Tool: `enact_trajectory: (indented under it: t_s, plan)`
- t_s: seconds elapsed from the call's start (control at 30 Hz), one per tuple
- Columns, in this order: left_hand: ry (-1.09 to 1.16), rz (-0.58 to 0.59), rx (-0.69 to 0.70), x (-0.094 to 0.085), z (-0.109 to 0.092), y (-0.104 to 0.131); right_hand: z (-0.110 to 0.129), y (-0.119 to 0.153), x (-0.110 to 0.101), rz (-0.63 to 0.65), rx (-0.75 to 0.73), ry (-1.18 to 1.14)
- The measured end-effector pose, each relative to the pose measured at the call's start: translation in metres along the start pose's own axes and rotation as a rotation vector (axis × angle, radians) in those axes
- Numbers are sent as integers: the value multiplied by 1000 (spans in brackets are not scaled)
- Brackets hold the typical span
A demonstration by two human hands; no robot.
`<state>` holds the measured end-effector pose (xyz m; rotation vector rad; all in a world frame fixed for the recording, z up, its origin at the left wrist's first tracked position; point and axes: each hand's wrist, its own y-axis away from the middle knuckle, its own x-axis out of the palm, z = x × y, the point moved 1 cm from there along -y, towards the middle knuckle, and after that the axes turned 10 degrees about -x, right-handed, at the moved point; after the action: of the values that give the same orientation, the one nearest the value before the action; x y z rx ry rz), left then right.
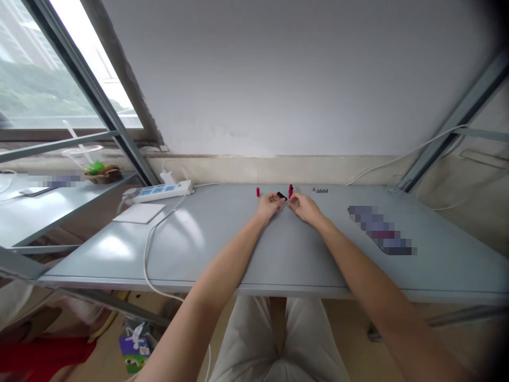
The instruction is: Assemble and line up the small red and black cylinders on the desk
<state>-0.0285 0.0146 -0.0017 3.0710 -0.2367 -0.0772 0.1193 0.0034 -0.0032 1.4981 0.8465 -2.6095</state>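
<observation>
My left hand [269, 207] is closed in a pinch around a small black stick-shaped piece [282, 196] at the middle of the desk. Close by on the right, my right hand [306, 208] has thumb and forefinger pressed together near that piece; what lies between them is too small to name. Just behind the right fingertips stands a small red and black piece [290, 190]. A short red cylinder [257, 191] stands beyond my left hand. Several tiny dark pieces [322, 191] sit in a row to the right, near the wall.
On the left of the grey desk [254, 265] lie a white power strip [163, 192], a flat white box [140, 213] and a cable [148, 249] running over the front edge. A blurred-out flat device [379, 231] lies at right. A plastic cup [85, 155] stands on the neighbouring desk.
</observation>
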Motion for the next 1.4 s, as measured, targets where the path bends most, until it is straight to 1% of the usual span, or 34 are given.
enact_trajectory:
  t_s: [0.1,0.17,0.27,0.33,0.4,0.47,0.53,0.6,0.7,0.8,1.0,1.17,1.3,1.4]
  plan:
    - [48,-38,-9,-1,-2,0,1,0,-1,15,-6,55]
    - [79,-61,8,-3,-2,-2,-1,0,-3,33,15,118]
    - [32,-118,43,-5,0,-6,-9,1,-6,58,139,199]
    - [-107,-180,95,-5,4,-8,-16,1,-7,44,239,217]
    - [-306,-213,183,-5,7,-8,-23,2,-7,20,304,215]
    - [-489,-189,267,-3,9,-5,-27,2,-5,7,333,208]
    - [-600,-162,305,-1,10,-3,-29,3,-2,-4,343,204]
    - [-635,-167,291,2,11,-4,-30,4,0,-17,345,202]
    - [-607,-188,211,7,13,-10,-28,5,2,-34,353,200]
    - [-587,-181,161,13,16,-18,-28,4,3,-39,363,174]
    - [-635,-199,169,23,9,-28,-32,3,6,-45,368,150]
    - [-722,-243,202,27,3,-31,-32,0,8,-55,325,143]
    - [-784,-247,175,30,3,-32,-32,-1,8,-54,311,143]
    - [-777,-261,137,32,5,-34,-31,-1,8,-53,311,137]
